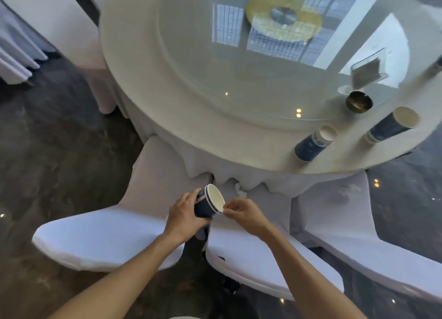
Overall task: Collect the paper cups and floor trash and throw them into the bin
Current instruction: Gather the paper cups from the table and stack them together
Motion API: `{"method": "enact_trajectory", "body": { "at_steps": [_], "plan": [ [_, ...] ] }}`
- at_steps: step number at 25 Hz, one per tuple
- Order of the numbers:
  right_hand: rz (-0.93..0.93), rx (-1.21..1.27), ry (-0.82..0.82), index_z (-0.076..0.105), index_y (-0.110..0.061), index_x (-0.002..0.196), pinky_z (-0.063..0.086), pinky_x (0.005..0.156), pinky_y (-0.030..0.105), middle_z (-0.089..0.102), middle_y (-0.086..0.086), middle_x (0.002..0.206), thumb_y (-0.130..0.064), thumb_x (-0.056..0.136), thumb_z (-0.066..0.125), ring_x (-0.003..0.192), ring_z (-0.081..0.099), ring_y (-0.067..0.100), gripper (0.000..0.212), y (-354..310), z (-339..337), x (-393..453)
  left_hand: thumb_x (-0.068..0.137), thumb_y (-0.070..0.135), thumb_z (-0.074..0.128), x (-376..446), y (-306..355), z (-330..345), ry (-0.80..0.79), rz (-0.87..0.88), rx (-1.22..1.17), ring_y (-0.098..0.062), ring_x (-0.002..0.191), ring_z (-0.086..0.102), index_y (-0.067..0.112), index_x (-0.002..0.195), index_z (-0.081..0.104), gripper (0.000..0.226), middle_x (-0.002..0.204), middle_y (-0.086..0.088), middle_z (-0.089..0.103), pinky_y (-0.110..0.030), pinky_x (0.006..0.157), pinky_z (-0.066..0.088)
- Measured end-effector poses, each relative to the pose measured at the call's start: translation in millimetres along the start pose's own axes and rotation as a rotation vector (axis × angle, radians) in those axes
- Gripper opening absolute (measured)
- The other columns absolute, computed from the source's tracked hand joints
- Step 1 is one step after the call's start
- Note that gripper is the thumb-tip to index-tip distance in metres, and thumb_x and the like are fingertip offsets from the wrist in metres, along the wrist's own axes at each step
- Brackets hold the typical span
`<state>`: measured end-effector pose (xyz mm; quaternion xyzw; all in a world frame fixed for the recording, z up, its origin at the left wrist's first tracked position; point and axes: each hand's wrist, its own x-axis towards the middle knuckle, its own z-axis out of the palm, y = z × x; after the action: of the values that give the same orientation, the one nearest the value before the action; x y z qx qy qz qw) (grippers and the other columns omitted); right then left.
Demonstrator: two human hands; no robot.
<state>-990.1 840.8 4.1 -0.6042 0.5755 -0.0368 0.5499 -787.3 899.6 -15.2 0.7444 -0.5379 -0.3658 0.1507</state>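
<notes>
Two bare hands met over the gap between the chairs. The left hand (185, 213) was wrapped around the dark blue wall of a stack of paper cups (210, 202) — two white rims showed, one nested inside the other, though a third could not be ruled out. The right hand (241, 211) pinched the stack's rim at about 4 o'clock between thumb and forefinger; its other fingers were curled and hard to separate.

On the round table (191, 103), two more paper cups stood near the edge at about 4 o'clock: the nearer cup (314, 143) and, just to its right and apart from it, the farther cup (392, 126). Both were blue with white insides, smeared by the wide lens so their print was unreadable. Beyond them, toward 2 o'clock, sat one small dark bowl (358, 102) on the rim of the glass turntable (239, 67), and past it one clear stand holding a card (367, 71), too blurred to read.

Three white-covered chairs were in view: the left chair (107, 237), the middle chair (258, 259) and the right chair (358, 223), this last cut off by the frame edge. One small white scrap (240, 190) lay by the tablecloth hem at 12 o'clock from the hands; what it was could not be told. No bin showed.
</notes>
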Motion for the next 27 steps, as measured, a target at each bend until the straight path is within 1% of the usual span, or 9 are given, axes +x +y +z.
{"method": "enact_trajectory", "body": {
  "at_steps": [2,6,10,15,18,20,22,24,27],
  "plan": [
    [0.029,-0.011,0.008,0.075,-0.010,0.111,0.056,0.087,0.044,0.075,0.007,0.107,-0.023,0.095,0.070,0.098,0.069,0.026,0.021,11.6,-1.4,19.7,0.066,0.048,0.091,14.0,-6.7,9.6,-0.006,-0.012,-0.028,-0.026,0.120,0.062,0.024,0.150,0.049,0.097,0.132,-0.003,0.064,-0.040,0.098,0.052],
    [0.096,-0.210,0.040,0.061,-0.014,0.139,0.044,0.096,0.028,0.062,0.010,0.139,-0.023,0.094,0.071,0.127,0.058,0.026,0.047,49.8,-17.8,83.3,0.068,0.043,0.092,71.5,-18.7,32.1,-0.096,-0.061,-0.104,-0.030,0.124,0.061,0.023,0.151,0.048,0.096,0.136,-0.007,0.062,-0.040,0.100,0.052],
    [0.120,-0.439,-0.099,0.038,-0.012,0.156,0.034,0.107,0.030,0.041,0.017,0.156,-0.021,0.093,0.072,0.143,0.041,0.031,0.072,81.3,-32.7,145.1,0.070,0.038,0.093,111.4,-28.8,43.1,-0.090,-0.114,-0.115,-0.031,0.125,0.060,0.021,0.146,0.052,0.088,0.136,-0.009,0.063,-0.043,0.101,0.051],
    [0.192,-0.585,-0.245,0.022,-0.022,0.162,0.050,0.095,0.039,0.035,0.013,0.158,-0.025,0.097,0.064,0.134,0.050,0.034,0.078,124.4,-19.9,233.7,0.068,0.039,0.094,160.4,-51.7,58.8,-0.007,-0.161,-0.137,-0.029,0.121,0.061,0.022,0.139,0.056,0.082,0.131,-0.007,0.065,-0.046,0.096,0.054],
    [0.164,-0.704,-0.267,0.020,-0.027,0.162,0.050,0.100,0.043,0.019,0.008,0.168,-0.018,0.098,0.059,0.144,0.040,0.034,0.076,155.7,-5.0,263.6,0.067,0.037,0.094,173.6,-67.6,81.0,-0.109,-0.160,-0.168,-0.030,0.122,0.063,0.022,0.142,0.055,0.085,0.132,-0.008,0.065,-0.049,0.099,0.054],
    [0.167,-0.799,-0.262,0.018,-0.031,0.161,0.051,0.093,0.045,0.006,0.006,0.171,-0.010,0.099,0.054,0.140,0.042,0.038,0.075,183.7,10.4,273.1,0.066,0.040,0.092,172.2,-80.3,100.7,-0.207,-0.172,-0.172,-0.030,0.118,0.067,0.023,0.141,0.054,0.085,0.129,-0.008,0.067,-0.051,0.097,0.056],
    [0.205,-0.848,-0.272,0.024,-0.026,0.159,0.051,0.089,0.045,0.015,0.012,0.167,-0.005,0.099,0.050,0.129,0.051,0.042,0.068,208.1,24.3,270.7,0.063,0.048,0.087,162.4,-88.2,116.1,-0.249,-0.192,-0.166,-0.028,0.114,0.069,0.026,0.140,0.054,0.087,0.125,-0.005,0.068,-0.051,0.094,0.057],
    [0.235,-0.858,-0.317,0.038,-0.015,0.149,0.051,0.095,0.047,0.034,0.018,0.152,-0.007,0.102,0.046,0.124,0.055,0.043,0.049,227.7,36.3,254.3,0.059,0.054,0.084,148.1,-90.4,125.5,-0.272,-0.223,-0.168,-0.027,0.113,0.069,0.026,0.140,0.054,0.090,0.125,-0.004,0.068,-0.051,0.095,0.057],
    [0.274,-0.800,-0.371,0.051,-0.007,0.132,0.047,0.094,0.041,0.048,0.020,0.135,-0.013,0.103,0.046,0.119,0.058,0.041,0.030,244.8,43.7,216.5,0.062,0.047,0.087,135.2,-86.6,130.0,-0.341,-0.246,-0.191,-0.027,0.115,0.069,0.025,0.141,0.053,0.089,0.128,-0.004,0.068,-0.052,0.097,0.056]
  ]
}}
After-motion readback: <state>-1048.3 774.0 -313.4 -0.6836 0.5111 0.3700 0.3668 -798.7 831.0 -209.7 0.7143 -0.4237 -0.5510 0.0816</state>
